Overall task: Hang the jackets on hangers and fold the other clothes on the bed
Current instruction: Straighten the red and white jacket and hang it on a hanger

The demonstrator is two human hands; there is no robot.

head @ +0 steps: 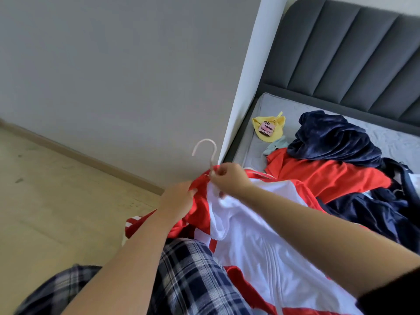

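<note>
Left hand (179,198): curled round the red jacket (247,242) collar, apparently so the fabric is kept spread.
Right hand (229,178): hanger (205,148) neck pinched, seemingly steadied for seating.

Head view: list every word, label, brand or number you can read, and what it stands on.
No text can be read.
Pink item on the yellow cloth: dark marks, too blurred to read.
Red and white jacket: no lettering shows.

no readable text, labels or numbers anywhere.
</note>
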